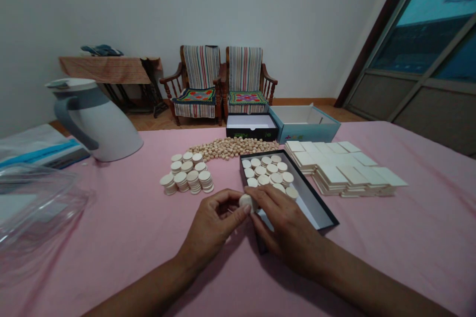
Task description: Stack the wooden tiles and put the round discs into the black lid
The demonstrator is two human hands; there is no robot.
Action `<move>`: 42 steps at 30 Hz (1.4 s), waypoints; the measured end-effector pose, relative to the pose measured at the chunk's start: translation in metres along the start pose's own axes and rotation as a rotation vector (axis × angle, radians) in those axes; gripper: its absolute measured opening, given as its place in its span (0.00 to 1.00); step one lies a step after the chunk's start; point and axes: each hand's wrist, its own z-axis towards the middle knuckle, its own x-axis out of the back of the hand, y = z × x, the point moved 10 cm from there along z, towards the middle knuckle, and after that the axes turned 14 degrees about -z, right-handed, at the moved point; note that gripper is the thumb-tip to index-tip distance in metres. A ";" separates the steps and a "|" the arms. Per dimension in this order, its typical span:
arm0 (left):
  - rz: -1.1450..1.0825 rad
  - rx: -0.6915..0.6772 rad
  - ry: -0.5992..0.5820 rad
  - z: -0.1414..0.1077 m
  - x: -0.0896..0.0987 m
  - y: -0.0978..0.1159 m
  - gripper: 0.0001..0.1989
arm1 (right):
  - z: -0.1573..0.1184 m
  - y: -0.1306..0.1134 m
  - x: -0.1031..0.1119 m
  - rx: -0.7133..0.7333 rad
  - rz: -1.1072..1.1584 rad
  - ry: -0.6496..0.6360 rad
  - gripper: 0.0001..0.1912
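Between both hands is a small stack of round white wooden discs (pixel 247 202), held over the near left edge of a black-rimmed box tray (pixel 320 208). My left hand (pixel 217 215) pinches the stack between thumb and fingers. My right hand (pixel 284 218) is closed on its other side, fingers over the tray. Inside the tray, several stacks of the same discs (pixel 275 178) stand in rows toward the far end; its near part is partly hidden by my right hand. More disc stacks (pixel 193 178) stand on the pink cloth left of the tray.
A heap of small wooden pieces (pixel 230 147) lies behind the stacks. Square white tiles (pixel 345 168) are piled at the right. A black box (pixel 252 131) and blue box (pixel 308 131) stand behind. At left are a white jug (pixel 100 124) and clear plastic container (pixel 40 208).
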 end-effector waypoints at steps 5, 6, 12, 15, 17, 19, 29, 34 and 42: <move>-0.010 -0.014 0.062 -0.001 0.005 -0.002 0.13 | -0.002 -0.006 0.006 0.008 -0.161 0.114 0.23; -0.006 -0.016 0.067 -0.002 0.005 -0.002 0.13 | -0.003 -0.008 0.007 0.021 -0.185 0.133 0.22; 0.000 -0.030 0.074 -0.004 0.003 -0.004 0.12 | -0.005 -0.009 0.006 0.038 -0.229 0.159 0.19; -0.015 -0.038 0.086 -0.005 0.003 -0.003 0.12 | -0.005 -0.007 0.007 0.017 -0.233 0.151 0.19; -0.023 -0.040 0.086 -0.006 0.003 -0.004 0.12 | -0.005 -0.006 0.007 -0.001 -0.239 0.152 0.19; -0.027 -0.041 0.082 -0.007 0.001 -0.005 0.12 | -0.005 -0.008 0.008 -0.015 -0.237 0.156 0.18; 0.017 -0.029 0.108 -0.012 0.018 -0.006 0.14 | -0.002 0.055 0.044 -0.179 -0.172 0.074 0.13; -0.021 0.027 0.200 -0.023 0.046 -0.026 0.12 | -0.007 0.109 0.036 -0.198 -0.409 -0.231 0.07; 0.032 0.041 0.201 -0.021 0.055 -0.041 0.10 | -0.008 0.103 0.007 -0.100 -0.568 -0.398 0.07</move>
